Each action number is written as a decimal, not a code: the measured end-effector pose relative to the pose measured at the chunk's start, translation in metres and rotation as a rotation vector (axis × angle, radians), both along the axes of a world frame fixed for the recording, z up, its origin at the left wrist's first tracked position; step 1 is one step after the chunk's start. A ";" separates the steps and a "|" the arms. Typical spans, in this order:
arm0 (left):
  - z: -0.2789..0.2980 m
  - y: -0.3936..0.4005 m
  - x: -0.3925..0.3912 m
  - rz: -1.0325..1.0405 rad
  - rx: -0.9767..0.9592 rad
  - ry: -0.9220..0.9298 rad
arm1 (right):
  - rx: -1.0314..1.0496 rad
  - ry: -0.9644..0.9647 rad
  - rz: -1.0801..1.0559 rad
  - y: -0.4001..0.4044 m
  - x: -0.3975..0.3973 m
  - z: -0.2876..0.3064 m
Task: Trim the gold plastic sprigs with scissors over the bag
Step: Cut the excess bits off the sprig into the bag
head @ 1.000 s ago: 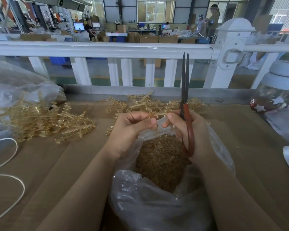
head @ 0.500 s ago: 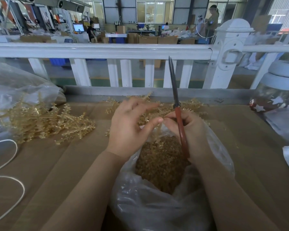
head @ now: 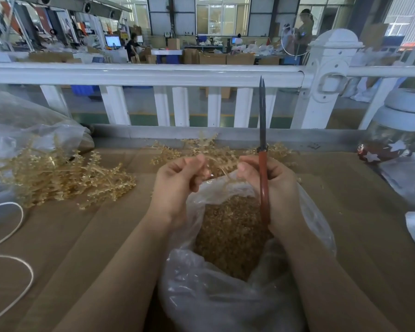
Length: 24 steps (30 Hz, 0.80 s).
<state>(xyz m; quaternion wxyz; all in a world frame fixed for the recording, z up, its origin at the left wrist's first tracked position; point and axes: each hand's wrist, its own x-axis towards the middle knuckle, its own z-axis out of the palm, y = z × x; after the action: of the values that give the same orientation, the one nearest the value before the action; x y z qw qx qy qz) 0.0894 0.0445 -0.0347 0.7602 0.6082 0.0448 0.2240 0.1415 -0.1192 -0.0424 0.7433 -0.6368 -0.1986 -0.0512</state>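
A clear plastic bag stands open between my forearms, holding a heap of gold trimmings. My right hand grips the red-handled scissors, blades together and pointing straight up. My left hand is curled above the bag's left rim and pinches a gold sprig that runs between both hands. Behind the hands lies a loose pile of gold sprigs.
A bigger heap of gold sprigs spills from a clear bag at the left. White cord loops at the left edge. A white railing runs along the back. A jar with a white lid stands at the right.
My left hand reached back to the sprig pile with fingers spread, then curled and pulled a sprig toward the bag. The scissors tilted left, then came back upright.
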 end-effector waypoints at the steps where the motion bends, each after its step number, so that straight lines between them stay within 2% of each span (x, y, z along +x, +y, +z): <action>1: 0.000 0.003 -0.001 -0.018 -0.115 -0.005 | 0.008 -0.012 -0.016 0.000 0.000 0.000; 3: 0.000 0.006 -0.001 -0.031 -0.292 -0.021 | 0.002 -0.042 -0.043 0.001 0.000 -0.001; 5: 0.000 0.007 0.000 -0.025 -0.367 -0.034 | -0.046 -0.081 -0.070 0.002 -0.001 -0.001; 11: -0.002 0.007 0.003 0.018 -0.412 -0.043 | -0.257 -0.213 -0.065 0.004 0.000 -0.006; 17: -0.001 0.006 0.002 -0.032 -0.370 -0.142 | -0.654 -0.341 -0.127 0.008 0.003 -0.015; 24: 0.000 0.005 0.002 -0.110 -0.402 -0.215 | -0.803 -0.430 -0.236 0.007 0.007 -0.020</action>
<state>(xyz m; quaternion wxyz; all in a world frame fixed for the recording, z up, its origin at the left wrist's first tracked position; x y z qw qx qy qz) 0.0917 0.0498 -0.0345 0.8775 0.4187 -0.0258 0.2323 0.1485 -0.1121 -0.0629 0.3691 -0.8672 -0.2783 -0.1853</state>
